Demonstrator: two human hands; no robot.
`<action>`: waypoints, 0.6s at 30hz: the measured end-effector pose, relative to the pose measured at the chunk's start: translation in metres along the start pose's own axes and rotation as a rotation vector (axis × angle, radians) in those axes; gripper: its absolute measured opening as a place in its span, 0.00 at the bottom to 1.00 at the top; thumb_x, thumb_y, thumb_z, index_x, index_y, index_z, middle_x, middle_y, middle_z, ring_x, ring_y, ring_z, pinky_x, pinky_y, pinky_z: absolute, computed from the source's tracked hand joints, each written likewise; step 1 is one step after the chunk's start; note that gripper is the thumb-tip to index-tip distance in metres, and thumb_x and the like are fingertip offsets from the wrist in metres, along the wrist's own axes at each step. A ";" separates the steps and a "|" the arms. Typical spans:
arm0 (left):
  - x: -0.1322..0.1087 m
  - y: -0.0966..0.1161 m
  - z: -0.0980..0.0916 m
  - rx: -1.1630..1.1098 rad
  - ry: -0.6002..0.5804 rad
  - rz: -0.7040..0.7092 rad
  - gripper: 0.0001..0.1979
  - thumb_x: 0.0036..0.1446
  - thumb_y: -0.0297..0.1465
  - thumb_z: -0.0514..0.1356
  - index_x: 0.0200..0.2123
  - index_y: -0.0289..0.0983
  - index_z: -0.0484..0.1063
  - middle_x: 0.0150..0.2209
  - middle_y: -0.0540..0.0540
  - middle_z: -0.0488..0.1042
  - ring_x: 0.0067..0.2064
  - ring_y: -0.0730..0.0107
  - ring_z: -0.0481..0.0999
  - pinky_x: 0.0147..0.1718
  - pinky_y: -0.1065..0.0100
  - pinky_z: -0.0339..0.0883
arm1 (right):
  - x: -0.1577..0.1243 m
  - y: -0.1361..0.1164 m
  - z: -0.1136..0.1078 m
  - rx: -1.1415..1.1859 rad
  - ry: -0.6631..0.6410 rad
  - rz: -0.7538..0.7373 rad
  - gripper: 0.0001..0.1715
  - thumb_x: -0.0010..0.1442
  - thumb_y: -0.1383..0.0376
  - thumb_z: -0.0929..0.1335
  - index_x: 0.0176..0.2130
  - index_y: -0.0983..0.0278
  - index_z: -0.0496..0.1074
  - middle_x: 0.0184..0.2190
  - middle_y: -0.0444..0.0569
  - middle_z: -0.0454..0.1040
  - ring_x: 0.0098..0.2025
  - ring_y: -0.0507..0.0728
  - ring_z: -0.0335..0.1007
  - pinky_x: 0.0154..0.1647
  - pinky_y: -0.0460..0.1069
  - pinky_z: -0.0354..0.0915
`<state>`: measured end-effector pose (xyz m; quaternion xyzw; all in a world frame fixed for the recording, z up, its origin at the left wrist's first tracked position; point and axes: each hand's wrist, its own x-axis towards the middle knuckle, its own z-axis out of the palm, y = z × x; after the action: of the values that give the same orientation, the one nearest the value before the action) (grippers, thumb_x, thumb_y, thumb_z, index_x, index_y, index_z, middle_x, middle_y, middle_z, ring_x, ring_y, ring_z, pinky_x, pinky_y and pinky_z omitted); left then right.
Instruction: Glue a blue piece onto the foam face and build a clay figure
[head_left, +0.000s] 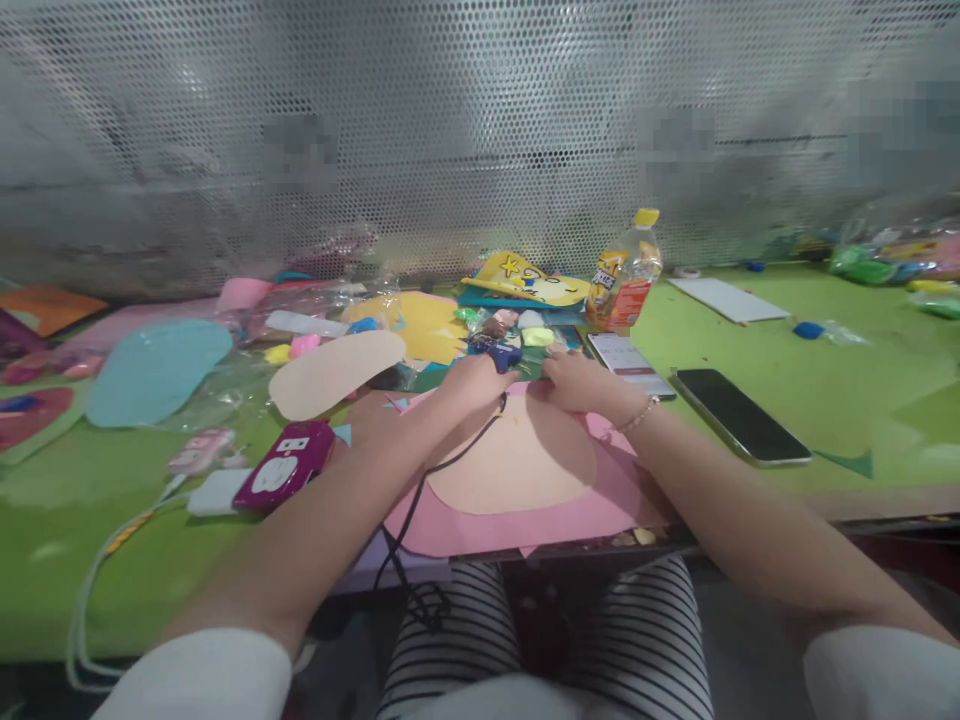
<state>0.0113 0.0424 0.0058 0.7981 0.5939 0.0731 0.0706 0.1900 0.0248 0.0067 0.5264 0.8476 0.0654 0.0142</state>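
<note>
My left hand (471, 382) is closed around a dark blue tool (501, 356) whose black cord (420, 500) trails down toward my lap. My right hand (574, 380), a bracelet on its wrist, has its fingers curled and pressed onto a small dark green piece (529, 366) beside the tool's tip. Both hands rest at the far edge of a peach oval sheet (517, 462) that lies on a pink sheet (480, 530). Small lumps of coloured clay (525, 328) sit just beyond my fingers.
A black phone (739, 415) and a lit phone (630, 365) lie to the right on the green table (825, 380). A bottle (624, 272) stands behind them. To the left are a magenta case (285, 466), a white charger, and peach (336, 372) and blue (156, 370) foam ovals. A perforated metal screen closes the back.
</note>
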 end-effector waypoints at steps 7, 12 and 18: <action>0.012 0.014 -0.022 0.086 -0.050 -0.123 0.18 0.52 0.36 0.53 0.40 0.31 0.73 0.42 0.31 0.76 0.45 0.52 0.75 0.40 0.64 0.65 | 0.004 0.004 0.005 0.047 0.057 0.019 0.18 0.59 0.59 0.62 0.41 0.72 0.68 0.44 0.66 0.67 0.45 0.66 0.65 0.48 0.55 0.57; -0.014 -0.013 -0.053 0.062 0.083 -0.165 0.22 0.56 0.36 0.47 0.47 0.26 0.65 0.43 0.26 0.74 0.45 0.46 0.74 0.39 0.59 0.65 | 0.008 0.009 -0.001 0.073 0.180 0.067 0.13 0.56 0.69 0.62 0.42 0.72 0.66 0.40 0.63 0.68 0.43 0.64 0.63 0.48 0.54 0.54; -0.030 -0.065 -0.071 -0.108 0.361 -0.375 0.17 0.56 0.36 0.49 0.43 0.31 0.65 0.40 0.29 0.74 0.44 0.46 0.74 0.40 0.57 0.66 | 0.015 0.014 0.006 0.103 0.244 0.079 0.19 0.53 0.76 0.59 0.45 0.70 0.65 0.44 0.62 0.65 0.47 0.65 0.59 0.46 0.54 0.55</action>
<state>-0.0728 0.0346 0.0616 0.6433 0.7295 0.2315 0.0181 0.1960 0.0444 0.0033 0.5476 0.8238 0.0856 -0.1187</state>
